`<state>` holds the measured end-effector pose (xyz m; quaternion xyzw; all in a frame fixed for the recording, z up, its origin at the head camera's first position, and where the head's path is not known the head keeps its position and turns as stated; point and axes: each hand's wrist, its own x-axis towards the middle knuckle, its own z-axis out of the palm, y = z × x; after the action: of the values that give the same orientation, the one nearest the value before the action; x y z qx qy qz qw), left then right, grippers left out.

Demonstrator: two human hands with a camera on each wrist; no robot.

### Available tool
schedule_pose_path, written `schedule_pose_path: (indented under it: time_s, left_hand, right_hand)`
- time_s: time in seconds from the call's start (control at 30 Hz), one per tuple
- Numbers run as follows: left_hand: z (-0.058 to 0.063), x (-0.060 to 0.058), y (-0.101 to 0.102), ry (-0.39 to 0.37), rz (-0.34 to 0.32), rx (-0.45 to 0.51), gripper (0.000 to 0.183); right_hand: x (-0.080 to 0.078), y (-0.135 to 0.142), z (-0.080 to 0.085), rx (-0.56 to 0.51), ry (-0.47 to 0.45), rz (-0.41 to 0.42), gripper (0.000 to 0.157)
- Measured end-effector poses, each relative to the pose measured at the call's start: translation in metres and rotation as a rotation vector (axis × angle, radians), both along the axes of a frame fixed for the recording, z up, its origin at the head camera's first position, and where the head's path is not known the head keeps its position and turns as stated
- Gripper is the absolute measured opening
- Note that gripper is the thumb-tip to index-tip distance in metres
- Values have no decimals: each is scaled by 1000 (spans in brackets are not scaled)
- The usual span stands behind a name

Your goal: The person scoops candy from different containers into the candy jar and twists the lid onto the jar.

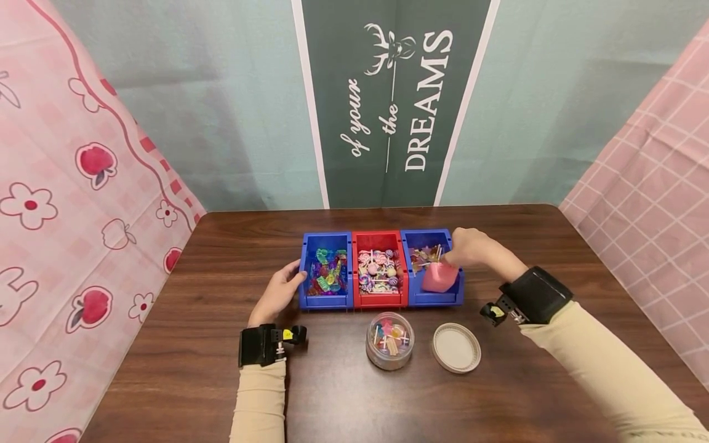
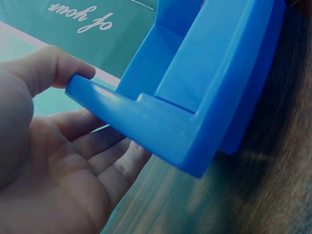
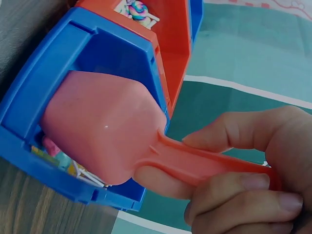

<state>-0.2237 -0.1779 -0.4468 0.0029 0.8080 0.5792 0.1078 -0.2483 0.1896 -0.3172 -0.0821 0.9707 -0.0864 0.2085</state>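
Note:
My right hand (image 1: 480,251) grips the handle of a pink scoop (image 1: 440,278). In the right wrist view the scoop's bowl (image 3: 105,124) is turned with its rounded underside to the camera, inside the right blue bin (image 1: 435,300). Small colourful pieces and white sticks (image 3: 87,173) show beside it; what the bowl holds is hidden. On the other side, my left hand (image 1: 279,292) holds the side wall of the left blue bin (image 2: 146,131), thumb on the rim and fingers against the outside. Colourful translucent pieces (image 1: 329,271) lie in that bin.
A red bin (image 1: 380,300) with lollipop-like pieces stands between the blue bins. In front of it, a clear round jar (image 1: 389,360) contains several small pieces. A round lid (image 1: 456,348) lies to the jar's right on the brown wooden table (image 1: 343,400).

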Motion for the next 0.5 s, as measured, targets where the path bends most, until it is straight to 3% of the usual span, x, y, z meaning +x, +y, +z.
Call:
schedule_pose_path:
  time_s: [0.2, 0.5]
  left_hand:
    - [-1, -1, 0, -4, -4, 9, 49]
    - [-1, -1, 0, -14, 3, 7, 50]
  right_hand:
    - [-7, -10, 2, 8, -57, -28, 28]
    - [-13, -33, 0, 121, -81, -54, 26]
